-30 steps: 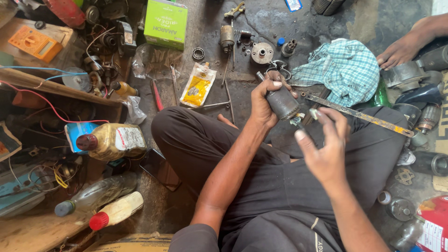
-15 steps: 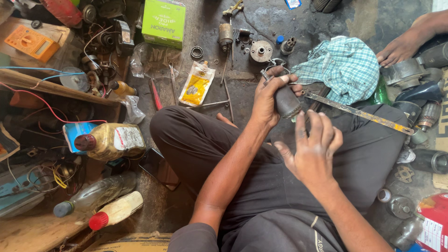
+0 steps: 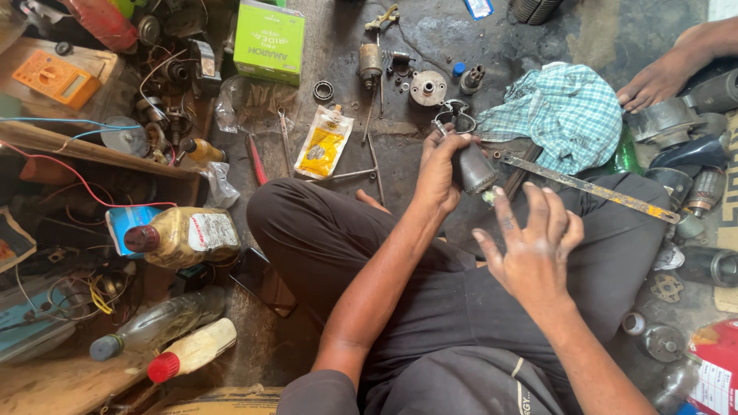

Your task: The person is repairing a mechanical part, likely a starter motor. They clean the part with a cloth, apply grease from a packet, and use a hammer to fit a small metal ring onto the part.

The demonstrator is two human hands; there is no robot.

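Observation:
I sit cross-legged on a dirty workshop floor. My left hand (image 3: 440, 170) grips a dark cylindrical motor part (image 3: 473, 169) above my knees. My right hand (image 3: 530, 250) hovers just below and to the right of it, fingers spread, greasy, holding nothing. A long rusty metal strip (image 3: 588, 187) lies across my right leg. A checked blue cloth (image 3: 565, 115) rests beyond it.
Small metal parts (image 3: 427, 86), a yellow pouch (image 3: 324, 142) and a green box (image 3: 269, 40) lie ahead. Bottles (image 3: 181, 237) and wires crowd the left. Motor housings (image 3: 696, 157) sit at right, where another person's hand (image 3: 661, 77) rests.
My left hand has tilted the motor part slightly upward. My right hand has opened its fingers and shifted below the part.

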